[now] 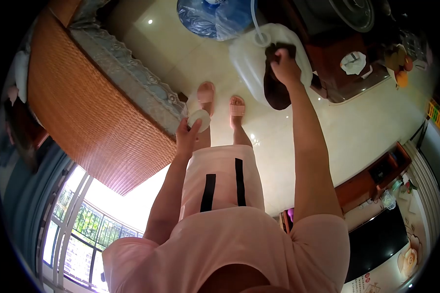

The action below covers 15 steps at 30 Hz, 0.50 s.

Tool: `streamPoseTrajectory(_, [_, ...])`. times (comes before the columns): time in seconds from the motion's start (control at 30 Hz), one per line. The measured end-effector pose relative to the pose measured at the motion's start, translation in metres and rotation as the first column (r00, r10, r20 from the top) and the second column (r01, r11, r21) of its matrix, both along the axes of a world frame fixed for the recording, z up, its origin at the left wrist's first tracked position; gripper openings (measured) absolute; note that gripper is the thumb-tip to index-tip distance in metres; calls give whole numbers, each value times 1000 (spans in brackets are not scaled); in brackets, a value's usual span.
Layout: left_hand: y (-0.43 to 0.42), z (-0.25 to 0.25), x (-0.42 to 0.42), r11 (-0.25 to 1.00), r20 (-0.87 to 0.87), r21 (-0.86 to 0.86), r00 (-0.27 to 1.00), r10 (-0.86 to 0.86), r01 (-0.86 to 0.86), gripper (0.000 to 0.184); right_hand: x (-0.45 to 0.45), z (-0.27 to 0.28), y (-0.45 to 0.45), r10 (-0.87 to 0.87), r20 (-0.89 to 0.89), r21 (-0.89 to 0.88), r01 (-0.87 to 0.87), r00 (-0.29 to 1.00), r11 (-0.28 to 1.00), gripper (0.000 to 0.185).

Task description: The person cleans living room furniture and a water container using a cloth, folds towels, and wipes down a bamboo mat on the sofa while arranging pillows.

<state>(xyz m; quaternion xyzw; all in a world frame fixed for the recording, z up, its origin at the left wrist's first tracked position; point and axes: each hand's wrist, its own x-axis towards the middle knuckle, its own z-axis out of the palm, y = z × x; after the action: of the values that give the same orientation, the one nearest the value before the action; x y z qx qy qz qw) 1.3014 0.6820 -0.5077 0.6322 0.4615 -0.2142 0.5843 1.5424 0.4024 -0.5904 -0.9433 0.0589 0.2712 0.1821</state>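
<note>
Clutching a dark cloth (pixel 277 92) in your right grip (pixel 286 69) by the far white container (pixel 249 61), you pinch a pale disc (pixel 200 120) in your left grip (pixel 185 138).

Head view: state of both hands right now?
Left hand: closed, pinching a round white disc, possibly a lid.
Right hand: closed, holding a dark brown cloth.

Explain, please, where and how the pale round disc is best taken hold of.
The pale round disc is probably best pinched at its rim, coming from the lower left of the view, where the left hand holds it. It shows a flat-looking round face and no visible handle; the opposite rim is free.
</note>
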Motion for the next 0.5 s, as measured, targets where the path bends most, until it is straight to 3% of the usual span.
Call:
streamPoseTrajectory(0.1, [4,-3,-3,1000,1,-5,1000,15,-15,30,-42,-4,-45,20,22,61,-22,1000,998,29])
streamPoseTrajectory(0.2, [0,0,-5,999,-38,-19,999,36,-37,33,-47,11,-41,92,16,-125,-89,996,988,30])
streamPoseTrajectory(0.33, [3,-4,-16,1000,-41,14,999,22,-21,35,-30,22,-10,147,515,-107,-107,845,988,33])
streamPoseTrajectory(0.37, [4,-3,-15,1000,-47,26,999,-7,8,36,-22,22,2,232,548,-231,-121,804,965,36])
streamPoseTrajectory(0.4, [4,-3,-12,998,-48,36,998,-40,42,36,-9,14,9,316,571,-353,-120,758,928,40])
streamPoseTrajectory(0.5, [4,0,-2,999,-87,41,996,-2,6,38,15,-16,5,325,480,-359,-156,815,920,56])
